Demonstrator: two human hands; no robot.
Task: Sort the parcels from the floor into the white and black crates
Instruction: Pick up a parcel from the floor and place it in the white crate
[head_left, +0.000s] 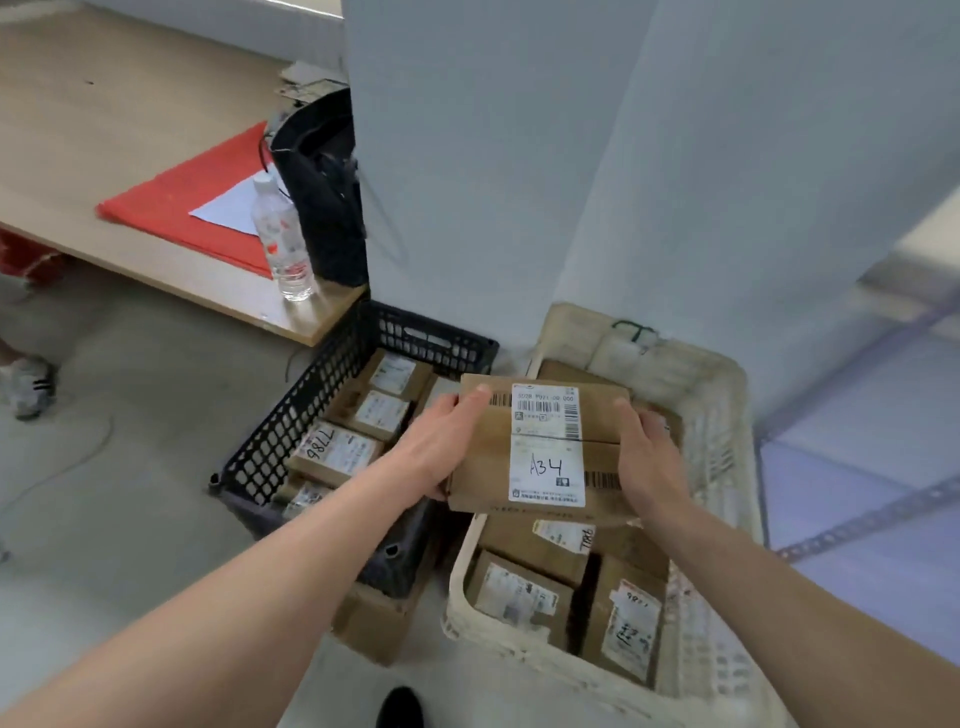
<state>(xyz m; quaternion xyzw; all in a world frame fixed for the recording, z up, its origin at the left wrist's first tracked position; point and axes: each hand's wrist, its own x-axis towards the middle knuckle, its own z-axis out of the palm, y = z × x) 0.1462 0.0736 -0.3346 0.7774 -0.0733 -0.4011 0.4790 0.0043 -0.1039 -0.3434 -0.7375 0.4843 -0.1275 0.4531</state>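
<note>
I hold a brown cardboard parcel (540, 447) with a white label marked "A34" between both hands, above the near-left part of the white crate (722, 467). My left hand (441, 441) grips its left edge, thumb on top. My right hand (649, 457) grips its right edge. The white crate holds several labelled parcels (519, 597). To its left the black crate (291, 441) also holds several parcels, one marked "7786" (332, 452). One more parcel (374, 623) lies on the floor between the crates, at the black crate's near corner.
A white pillar (519, 182) stands just behind both crates. At left a low wooden platform (104, 130) carries a red sheet (197, 202), a water bottle (283, 244) and a black bag (322, 182). Another person's shoe (26, 384) is at the far left.
</note>
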